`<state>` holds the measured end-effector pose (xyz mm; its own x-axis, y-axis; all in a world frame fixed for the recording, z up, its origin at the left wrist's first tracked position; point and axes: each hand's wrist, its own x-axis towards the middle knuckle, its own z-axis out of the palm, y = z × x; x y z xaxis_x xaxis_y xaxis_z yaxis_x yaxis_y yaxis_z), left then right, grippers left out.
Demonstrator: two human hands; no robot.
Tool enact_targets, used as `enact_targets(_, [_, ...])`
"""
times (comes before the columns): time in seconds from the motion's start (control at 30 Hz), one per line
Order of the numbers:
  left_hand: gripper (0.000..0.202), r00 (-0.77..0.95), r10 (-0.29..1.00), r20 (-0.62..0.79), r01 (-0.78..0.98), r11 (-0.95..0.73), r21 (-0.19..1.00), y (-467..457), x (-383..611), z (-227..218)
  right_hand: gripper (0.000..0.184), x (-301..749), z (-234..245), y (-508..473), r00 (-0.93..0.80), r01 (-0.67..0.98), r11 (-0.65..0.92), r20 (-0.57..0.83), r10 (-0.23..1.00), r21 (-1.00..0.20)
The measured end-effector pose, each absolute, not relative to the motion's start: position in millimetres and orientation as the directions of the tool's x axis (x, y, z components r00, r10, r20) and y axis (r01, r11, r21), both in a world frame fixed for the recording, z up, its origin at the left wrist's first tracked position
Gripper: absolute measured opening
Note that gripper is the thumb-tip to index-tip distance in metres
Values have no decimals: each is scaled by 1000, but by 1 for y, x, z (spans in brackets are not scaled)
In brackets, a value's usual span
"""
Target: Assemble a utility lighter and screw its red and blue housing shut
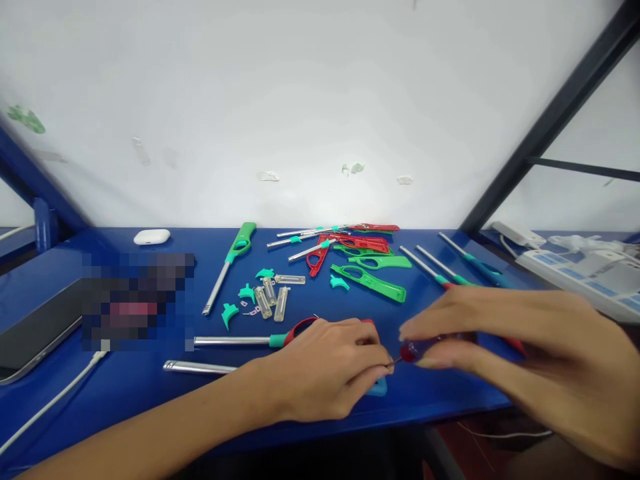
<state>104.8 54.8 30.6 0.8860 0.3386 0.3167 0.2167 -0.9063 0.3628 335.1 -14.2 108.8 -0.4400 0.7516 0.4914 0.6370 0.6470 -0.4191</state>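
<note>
At the front of the table, my left hand [330,370] is closed over a blue long-necked lighter [377,388]; most of its handle is hidden under the fingers. Its metal tube [200,367] sticks out to the left. My right hand [530,360] pinches a small screwdriver [410,351] with a red and purplish handle. The screwdriver's thin shaft points left and meets my left fingertips; its tip is hidden. Just behind my left hand lies a red lighter [295,331] with a metal tube and a teal collar, partly covered by the hand.
Green handle shells [373,283], red shells [363,243], teal triggers [229,315] and clear fuel tanks [281,304] lie mid-table. A green lighter [227,267] is behind left; several lighters [483,269] are right. A phone [40,327], white earbud case [152,237] and power strip [575,273] flank them.
</note>
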Motion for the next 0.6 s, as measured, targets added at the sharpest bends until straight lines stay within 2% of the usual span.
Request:
enact_targets(0.17, [23,892,339,301,219,-904,367,57,104,29,28,326,109,-12,-342,674,578,499,796,-460])
enact_targets(0.27, [25,898,336,285,216,-900,378,57,103,31,16,330,113,-14,-417,684,616,482,770,-392])
enact_targets(0.37, [26,899,335,282,213,-897,387,56,103,32,20,337,116,-17,-521,615,705,488,700,-354])
enact_targets(0.43, [27,899,335,282,214,-899,382,56,103,32,7,337,117,-17,-496,593,702,509,704,-393])
enact_targets(0.47, [28,899,337,281,219,-899,378,55,103,32,6,335,117,-16,-460,602,680,514,724,-420])
enact_targets(0.6, [24,899,349,265,242,-899,364,56,104,32,24,323,117,-11,-334,646,581,502,798,-494])
